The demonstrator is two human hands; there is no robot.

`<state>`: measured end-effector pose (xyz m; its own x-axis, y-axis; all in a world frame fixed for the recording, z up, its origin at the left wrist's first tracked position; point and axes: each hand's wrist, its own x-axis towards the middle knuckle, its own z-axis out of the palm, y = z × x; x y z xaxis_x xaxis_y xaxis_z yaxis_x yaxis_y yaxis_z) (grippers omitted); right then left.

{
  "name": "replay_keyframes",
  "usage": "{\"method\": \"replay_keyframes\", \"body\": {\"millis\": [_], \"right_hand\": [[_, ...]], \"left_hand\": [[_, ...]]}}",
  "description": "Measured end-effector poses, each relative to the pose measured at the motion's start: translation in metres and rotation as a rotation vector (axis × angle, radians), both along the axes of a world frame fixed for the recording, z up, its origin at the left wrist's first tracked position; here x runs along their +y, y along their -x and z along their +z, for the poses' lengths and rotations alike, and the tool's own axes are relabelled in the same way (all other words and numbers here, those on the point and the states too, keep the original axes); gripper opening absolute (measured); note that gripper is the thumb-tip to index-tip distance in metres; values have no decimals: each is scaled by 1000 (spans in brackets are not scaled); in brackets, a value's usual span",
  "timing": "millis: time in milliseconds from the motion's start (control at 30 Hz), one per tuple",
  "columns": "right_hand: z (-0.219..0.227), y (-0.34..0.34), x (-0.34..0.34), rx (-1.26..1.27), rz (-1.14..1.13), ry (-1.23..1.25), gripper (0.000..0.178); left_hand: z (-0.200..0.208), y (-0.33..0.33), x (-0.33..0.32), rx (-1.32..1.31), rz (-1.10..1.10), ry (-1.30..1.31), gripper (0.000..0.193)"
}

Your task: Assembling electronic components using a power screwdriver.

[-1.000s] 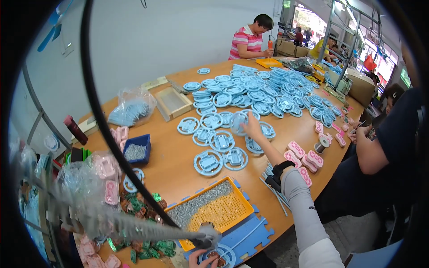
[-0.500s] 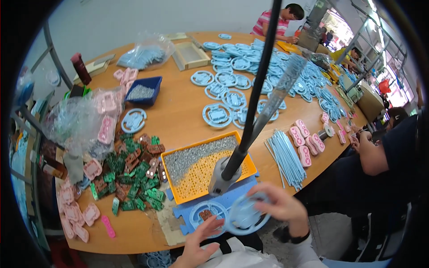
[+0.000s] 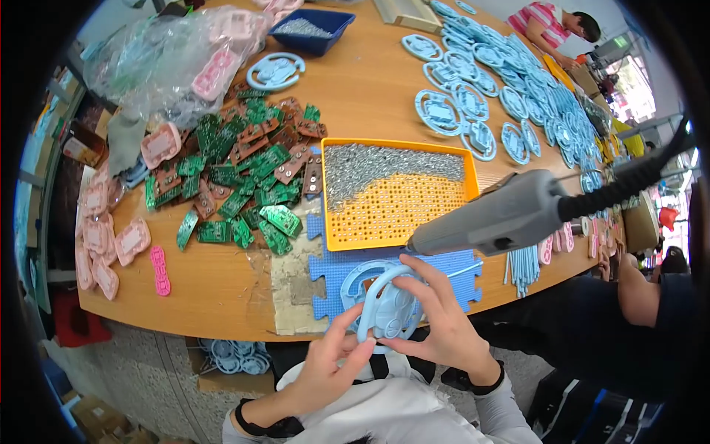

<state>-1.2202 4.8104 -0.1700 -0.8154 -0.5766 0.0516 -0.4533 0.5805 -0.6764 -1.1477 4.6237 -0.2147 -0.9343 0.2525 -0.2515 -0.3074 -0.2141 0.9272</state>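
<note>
A light blue plastic steering-wheel shell [image 3: 392, 314] is tilted up between my two hands, at the near edge of the table. My left hand [image 3: 329, 366] pinches its lower left rim. Thumb and fingers of my right hand [image 3: 447, 325] grip its right side. Behind and partly under it, a second light blue shell [image 3: 353, 281] lies on the blue foam mat [image 3: 444, 270]. A small brown part shows inside that one; the held shell hides the rest. The tip of a grey electric screwdriver [image 3: 492, 214] is just above my right fingers.
Silver screws partly fill a yellow tray [image 3: 399, 244] behind the mat. Green and brown circuit boards [image 3: 244, 170] are heaped to its left, near pink shells [image 3: 133, 240]. Blue shells [image 3: 473, 103] cover the far right. Blue sticks [image 3: 523, 270] lie at right, near a co-worker's arm [image 3: 637, 288].
The shell in my right hand has come left over the one on the mat, and my left hand has taken hold of it. The view has shifted, and the screwdriver now appears tilted sideways.
</note>
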Motion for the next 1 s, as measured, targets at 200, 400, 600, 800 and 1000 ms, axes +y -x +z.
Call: {"method": "replay_keyframes", "body": {"millis": [200,400,600,800,1000], "right_hand": [[-21,12,4,-71,141,-77,69],[-29,18,-4,-109,181,-107,66],[-25,23,-6,-119,218,-142,67],[-24,24,-8,-148,231,-179,67],[-27,23,-9,-112,252,-218,66]], "left_hand": [[-8,19,-27,-217,42,191,39],[-14,26,-26,-299,-86,89,52],[-19,29,-27,-281,-149,33,51],[-18,31,-28,-295,-139,6,50],[-28,30,-19,-287,-34,-68,50]]}}
